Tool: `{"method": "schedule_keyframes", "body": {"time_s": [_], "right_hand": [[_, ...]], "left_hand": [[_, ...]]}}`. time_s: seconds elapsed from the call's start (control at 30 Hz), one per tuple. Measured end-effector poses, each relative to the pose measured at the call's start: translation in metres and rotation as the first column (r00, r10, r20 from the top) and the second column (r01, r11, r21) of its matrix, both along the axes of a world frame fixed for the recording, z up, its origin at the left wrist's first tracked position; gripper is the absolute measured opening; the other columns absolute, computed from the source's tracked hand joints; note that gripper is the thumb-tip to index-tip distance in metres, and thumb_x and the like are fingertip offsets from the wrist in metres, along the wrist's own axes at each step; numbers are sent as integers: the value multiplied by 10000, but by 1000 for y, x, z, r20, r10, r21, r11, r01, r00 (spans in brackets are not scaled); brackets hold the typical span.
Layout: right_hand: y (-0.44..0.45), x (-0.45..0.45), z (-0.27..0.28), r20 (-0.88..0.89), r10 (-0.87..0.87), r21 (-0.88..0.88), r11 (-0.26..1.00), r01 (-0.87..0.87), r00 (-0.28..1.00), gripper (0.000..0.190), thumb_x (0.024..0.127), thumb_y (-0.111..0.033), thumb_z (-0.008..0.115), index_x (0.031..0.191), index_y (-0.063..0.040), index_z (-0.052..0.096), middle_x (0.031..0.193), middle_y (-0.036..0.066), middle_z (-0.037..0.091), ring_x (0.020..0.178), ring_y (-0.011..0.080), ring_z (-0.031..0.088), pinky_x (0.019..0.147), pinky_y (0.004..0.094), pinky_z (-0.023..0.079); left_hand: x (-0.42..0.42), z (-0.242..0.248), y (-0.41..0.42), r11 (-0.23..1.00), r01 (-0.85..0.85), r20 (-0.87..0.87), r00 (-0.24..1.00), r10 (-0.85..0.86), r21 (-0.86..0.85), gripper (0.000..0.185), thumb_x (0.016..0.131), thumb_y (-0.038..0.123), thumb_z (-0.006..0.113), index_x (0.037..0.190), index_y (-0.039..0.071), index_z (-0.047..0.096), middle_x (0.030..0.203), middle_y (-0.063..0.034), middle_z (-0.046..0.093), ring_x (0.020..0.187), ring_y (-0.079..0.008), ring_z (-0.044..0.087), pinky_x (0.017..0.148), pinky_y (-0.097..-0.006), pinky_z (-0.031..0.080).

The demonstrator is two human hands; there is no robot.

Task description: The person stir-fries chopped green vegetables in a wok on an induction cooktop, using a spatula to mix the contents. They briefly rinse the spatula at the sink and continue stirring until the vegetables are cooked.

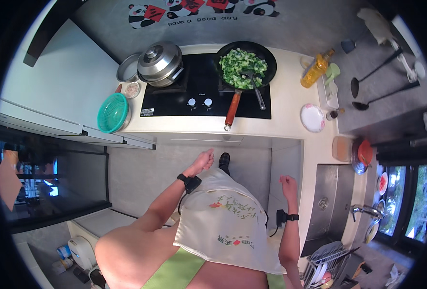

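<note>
My left hand (203, 161) hangs in front of the stove counter with its fingers curled and nothing visible in it. To the right, my right hand (288, 183) is beside the counter edge by the sink, fingers also curled, holding nothing that shows. Ahead of me a black wok (273, 67) of chopped green vegetables (240, 65) stands on the right side of the black gas hob (199, 108). Its wooden handle (232, 111) points towards me, and a dark spatula (258, 92) rests in it. A lidded steel pot (159, 61) stands at the hob's left.
Left of the hob are a teal colander (113, 113) and a small bowl (132, 89). On the right stand an oil bottle (314, 70), a plate (312, 117) and a plastic container (341, 148). The steel sink (329, 188) and a dish rack (321, 263) lie at my right.
</note>
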State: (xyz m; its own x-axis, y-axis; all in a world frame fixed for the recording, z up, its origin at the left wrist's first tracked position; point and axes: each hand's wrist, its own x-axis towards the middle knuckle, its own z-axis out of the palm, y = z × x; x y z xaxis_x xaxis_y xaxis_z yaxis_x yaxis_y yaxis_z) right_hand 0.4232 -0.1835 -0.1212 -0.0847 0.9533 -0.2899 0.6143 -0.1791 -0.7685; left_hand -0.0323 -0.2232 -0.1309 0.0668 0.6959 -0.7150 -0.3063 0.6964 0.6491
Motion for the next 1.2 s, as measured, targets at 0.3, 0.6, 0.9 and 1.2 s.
{"method": "schedule_keyframes", "body": {"time_s": [0.3, 0.6, 0.9, 1.2], "right_hand": [[178, -124, 108, -166, -20, -136, 991, -3, 986, 488, 1030, -499, 576, 980, -34, 714, 773, 23, 641, 719, 138, 616, 642, 283, 457], [285, -213, 93, -726, -449, -645, 708, -288, 521, 645, 1069, -553, 458, 1279, 42, 590, 1042, 137, 716, 887, 199, 726, 695, 257, 578], [366, -176, 155, -541, 54, -542, 741, -397, 839, 454, 1134, -348, 347, 1272, -25, 636, 615, -94, 327, 448, 28, 269, 404, 199, 216], [443, -208, 254, 535, 687, 23, 569, -822, 491, 268, 855, -225, 718, 923, 32, 758, 797, 209, 721, 704, 345, 662, 703, 429, 533]], "left_hand": [[-40, 45, 134, 988, 58, -128, 991, -40, 141, 551, 1103, 508, 318, 1004, 72, 639, 850, -52, 649, 716, -149, 628, 607, -286, 536], [9, 72, 174, 993, -5, 158, 987, -14, 118, 665, 1070, 628, 331, 1313, 58, 573, 1050, -110, 694, 797, -196, 720, 683, -332, 632], [44, 86, 177, 969, -248, 346, 911, 226, 21, 499, 1045, 553, 537, 1146, 68, 589, 700, 56, 429, 497, -41, 331, 426, -212, 222], [46, 79, 174, 966, -256, 372, 899, 230, 23, 497, 1035, 556, 556, 1148, 72, 585, 714, 54, 442, 511, -36, 346, 429, -207, 213]]}}
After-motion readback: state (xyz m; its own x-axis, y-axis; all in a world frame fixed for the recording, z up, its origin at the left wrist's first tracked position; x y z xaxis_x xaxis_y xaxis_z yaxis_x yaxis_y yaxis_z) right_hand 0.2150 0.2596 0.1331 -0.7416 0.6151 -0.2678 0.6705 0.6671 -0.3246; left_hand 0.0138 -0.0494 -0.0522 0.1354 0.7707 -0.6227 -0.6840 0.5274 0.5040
